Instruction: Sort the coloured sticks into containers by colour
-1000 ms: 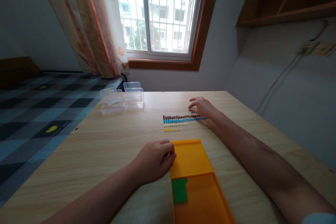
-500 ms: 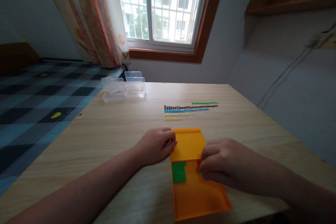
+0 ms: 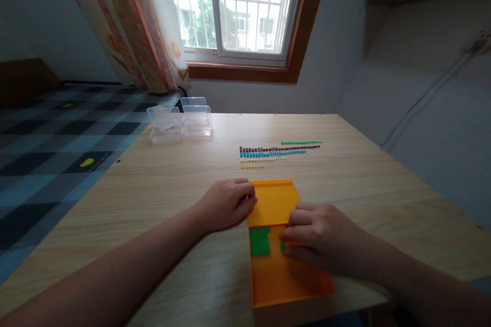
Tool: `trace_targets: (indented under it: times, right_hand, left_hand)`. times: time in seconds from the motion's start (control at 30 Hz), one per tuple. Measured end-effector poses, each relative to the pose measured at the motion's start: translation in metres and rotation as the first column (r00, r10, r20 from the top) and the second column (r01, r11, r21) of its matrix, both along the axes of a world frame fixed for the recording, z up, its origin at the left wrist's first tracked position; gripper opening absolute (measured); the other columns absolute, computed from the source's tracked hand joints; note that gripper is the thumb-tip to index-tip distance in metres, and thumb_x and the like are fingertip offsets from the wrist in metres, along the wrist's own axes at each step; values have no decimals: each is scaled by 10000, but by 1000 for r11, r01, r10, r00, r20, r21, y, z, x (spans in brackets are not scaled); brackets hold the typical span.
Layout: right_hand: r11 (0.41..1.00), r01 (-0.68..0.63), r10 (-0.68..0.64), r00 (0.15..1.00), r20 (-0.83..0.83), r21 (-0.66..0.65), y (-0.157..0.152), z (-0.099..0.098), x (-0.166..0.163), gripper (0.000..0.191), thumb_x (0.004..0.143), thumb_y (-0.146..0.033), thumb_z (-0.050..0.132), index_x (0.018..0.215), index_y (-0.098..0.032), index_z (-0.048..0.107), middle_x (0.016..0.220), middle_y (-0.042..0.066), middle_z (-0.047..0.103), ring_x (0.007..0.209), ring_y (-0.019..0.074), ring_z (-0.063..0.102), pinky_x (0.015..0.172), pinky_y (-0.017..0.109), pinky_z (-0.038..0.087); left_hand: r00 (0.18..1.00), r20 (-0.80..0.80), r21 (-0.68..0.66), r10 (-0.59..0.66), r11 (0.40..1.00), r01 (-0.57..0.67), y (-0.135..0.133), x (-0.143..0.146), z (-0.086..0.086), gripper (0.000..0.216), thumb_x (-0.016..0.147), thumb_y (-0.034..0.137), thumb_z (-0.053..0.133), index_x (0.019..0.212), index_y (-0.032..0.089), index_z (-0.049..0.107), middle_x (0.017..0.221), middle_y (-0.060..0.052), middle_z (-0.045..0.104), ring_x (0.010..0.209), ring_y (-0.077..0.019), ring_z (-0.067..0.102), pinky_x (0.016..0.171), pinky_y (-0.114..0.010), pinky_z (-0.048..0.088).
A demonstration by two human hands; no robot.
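Green piece (image 3: 283, 247) is pinched between the thumb and fingers of the right hand (image 3: 318, 232), which is clamped on it over the lower compartment (image 3: 291, 283) of the orange tray (image 3: 274, 207), just to the right of the green patch (image 3: 260, 241). Most of the piece is hidden by the fingers, so whether the compartment's floor is touched by it cannot be told. The left rim of the tray's upper part is gripped by the left hand (image 3: 226, 204), with thumb and fingers closed on it; the tray is presumably being steadied that way on the worktop (image 3: 172, 173).

The step in hand is judged to be the placing of the piece beside the patch, which is set near the compartment's left wall and is ridged as if made up of strips laid together. For the next move, the piece seems to need to be lined up with those ridges, lowered and released without the patch being nudged. Beyond the tray, small pieces are set out in a yellow row (image 3: 252, 166), a pale row (image 3: 263, 160), a blue row (image 3: 273, 154), a brown row (image 3: 280, 148) and, farthest away, a green row (image 3: 301, 142).
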State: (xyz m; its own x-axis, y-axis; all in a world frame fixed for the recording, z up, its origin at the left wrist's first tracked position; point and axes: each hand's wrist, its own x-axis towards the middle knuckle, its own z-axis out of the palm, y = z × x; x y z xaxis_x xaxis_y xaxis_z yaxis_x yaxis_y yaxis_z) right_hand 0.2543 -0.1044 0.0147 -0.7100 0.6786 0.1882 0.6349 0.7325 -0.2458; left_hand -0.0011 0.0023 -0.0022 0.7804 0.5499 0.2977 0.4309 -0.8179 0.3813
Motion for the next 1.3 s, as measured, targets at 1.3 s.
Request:
trace_targets:
  times: [1.3]
  right_hand:
    - [988,-150,149,989,-19,-31,6,-1,0,299,1028,-344,503,1160,-203,730,841,51,616,718,174,486,653,334,294]
  left_hand:
    - [998,-43,-6,-49,999,49,-2,-1,4,168,930,297,640,801,203,589,768,16,615,625,-137,545,582,-268,371]
